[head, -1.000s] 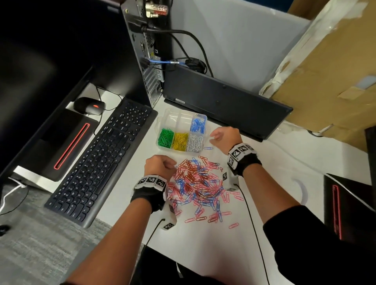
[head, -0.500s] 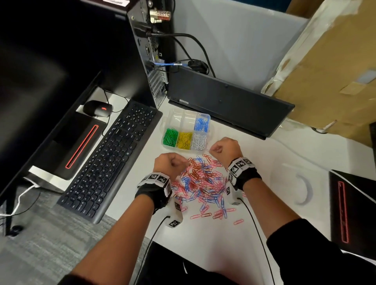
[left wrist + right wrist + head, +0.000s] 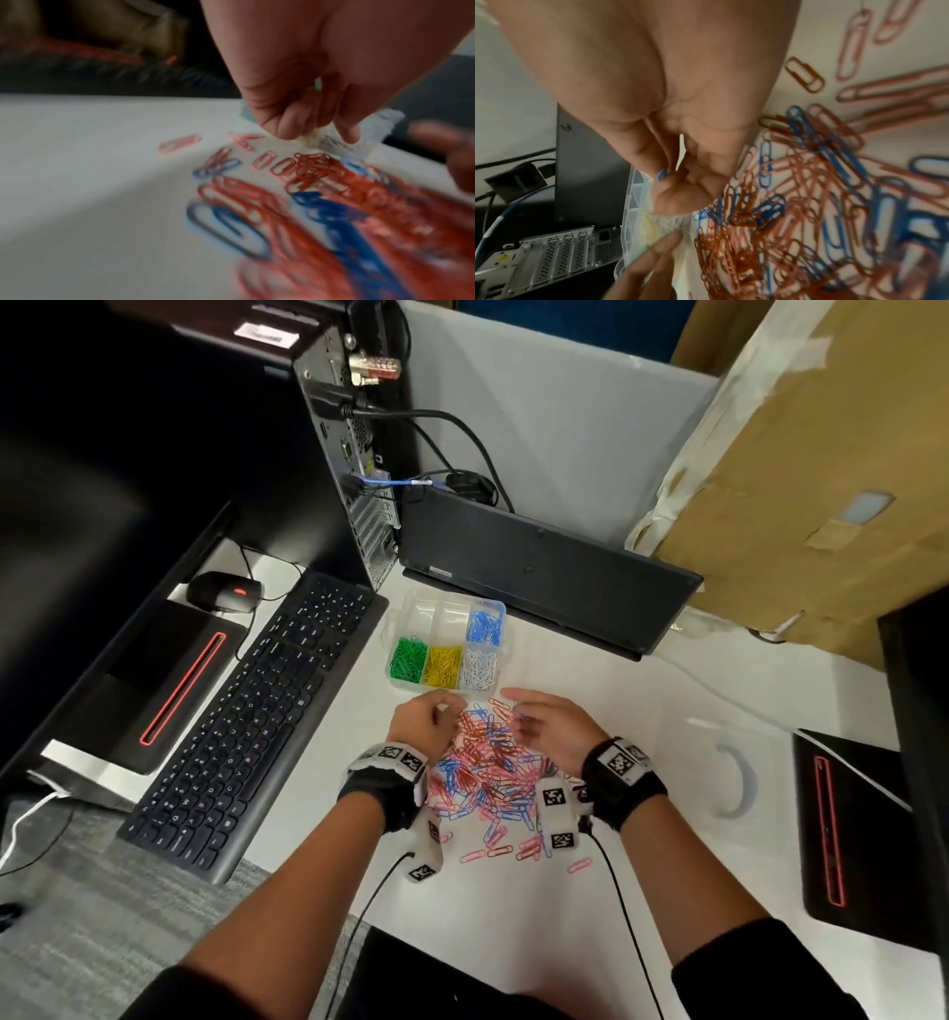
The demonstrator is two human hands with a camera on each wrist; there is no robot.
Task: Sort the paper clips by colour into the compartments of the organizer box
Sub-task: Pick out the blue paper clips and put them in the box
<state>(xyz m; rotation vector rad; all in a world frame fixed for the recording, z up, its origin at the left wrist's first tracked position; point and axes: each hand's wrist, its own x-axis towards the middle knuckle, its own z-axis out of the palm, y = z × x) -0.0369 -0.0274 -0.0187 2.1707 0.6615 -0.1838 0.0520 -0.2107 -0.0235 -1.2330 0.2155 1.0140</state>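
We're over the white bench (image 3: 590, 660) now, both hands at the far edge of the loose pile of paper clips (image 3: 488, 762), red, pink and blue all tangled together. Our right hand (image 3: 552, 729) sits on the pile's right side, and the right wrist view gives us the detail: its fingers (image 3: 670, 182) are curled in, thumb against fingertip, pinching a blue clip (image 3: 661, 174) with just a tip of it peeking out. Our left hand (image 3: 421, 726) is at the pile's left side, fingers (image 3: 285, 125) bunched and pointing down, tips just above the bench; that view is blurred, so we cannot tell whether they have a clip between them.

Just beyond the hands stands the clear organizer box (image 3: 411, 618). Near row, left to right: green clips (image 3: 408, 657), yellow clips (image 3: 444, 665), silver-white clips (image 3: 478, 667). Behind the white ones, blue clips (image 3: 485, 626) fill the far right compartment.

A black keyboard (image 3: 257, 721) lies to the left of it all.
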